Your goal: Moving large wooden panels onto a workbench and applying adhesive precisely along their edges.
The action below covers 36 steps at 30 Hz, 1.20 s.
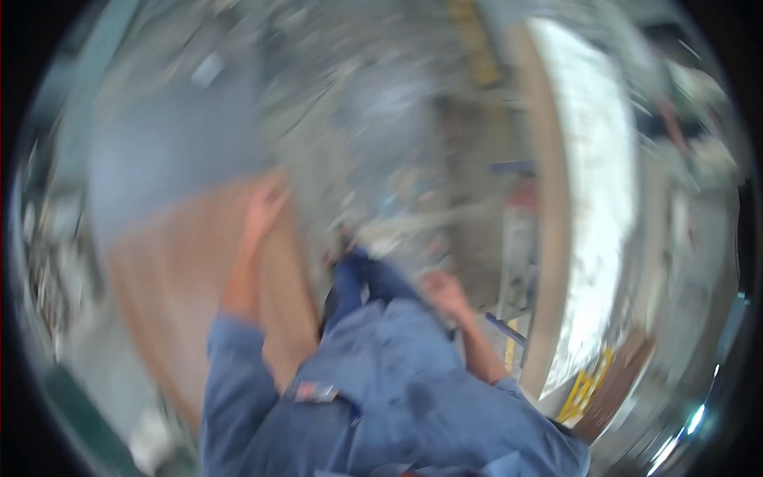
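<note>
left hand (266, 203) flat on the brown board (191, 270), seemingly steadying it; right hand (445, 292) empty by the thigh, grip unclear through blur.

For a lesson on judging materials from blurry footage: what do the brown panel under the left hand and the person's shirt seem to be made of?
The brown panel looks like plywood or cardboard: flat, matte, evenly tan; the blur hides any grain. The left hand rests on it. The shirt seems woven cotton or denim: soft folds, dull blue.
</note>
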Each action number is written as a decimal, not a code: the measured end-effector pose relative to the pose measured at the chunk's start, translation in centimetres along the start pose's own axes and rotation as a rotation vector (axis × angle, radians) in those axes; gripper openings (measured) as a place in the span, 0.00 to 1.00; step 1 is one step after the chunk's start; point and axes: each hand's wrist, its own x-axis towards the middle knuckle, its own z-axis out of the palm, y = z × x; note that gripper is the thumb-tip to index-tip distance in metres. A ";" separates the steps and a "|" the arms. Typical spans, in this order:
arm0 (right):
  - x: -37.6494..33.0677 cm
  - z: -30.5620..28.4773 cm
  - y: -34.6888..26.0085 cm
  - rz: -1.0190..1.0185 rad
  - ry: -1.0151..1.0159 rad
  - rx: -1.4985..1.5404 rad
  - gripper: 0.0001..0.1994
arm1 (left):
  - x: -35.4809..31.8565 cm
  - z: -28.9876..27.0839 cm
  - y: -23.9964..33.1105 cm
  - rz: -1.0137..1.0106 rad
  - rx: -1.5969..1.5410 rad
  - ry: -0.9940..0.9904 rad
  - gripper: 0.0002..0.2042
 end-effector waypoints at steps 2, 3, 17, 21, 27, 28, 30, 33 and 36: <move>-0.2 -0.6 -0.6 0.065 -0.004 0.028 0.18 | -0.3 -0.5 2.2 0.148 -0.043 0.001 0.18; 0.4 -1.1 -1.1 0.179 -0.077 0.040 0.19 | 0.1 -0.5 3.7 0.100 -0.097 -0.012 0.18; -0.7 -2.1 -0.7 0.018 0.175 0.172 0.15 | -8.5 2.1 8.6 -0.039 0.637 -0.235 0.45; -0.9 -2.1 -1.7 -0.036 0.129 0.189 0.18 | -10.3 3.1 8.1 -0.021 0.687 -0.246 0.46; -2.3 -2.8 0.4 -0.036 0.200 0.095 0.17 | -11.1 3.8 7.6 0.031 0.678 -0.143 0.40; -2.6 -3.3 1.0 0.010 0.194 -0.005 0.16 | -11.0 3.9 7.4 0.019 0.645 -0.175 0.39; -3.4 -4.5 2.2 0.033 0.338 0.022 0.18 | -11.2 4.5 6.9 0.037 0.627 -0.136 0.36; -4.5 -5.9 3.0 0.058 0.421 0.171 0.17 | -11.8 5.5 5.3 0.166 0.602 0.008 0.30; -3.5 -6.1 1.5 -0.032 0.425 0.070 0.17 | -13.5 5.5 4.2 0.155 0.651 0.136 0.30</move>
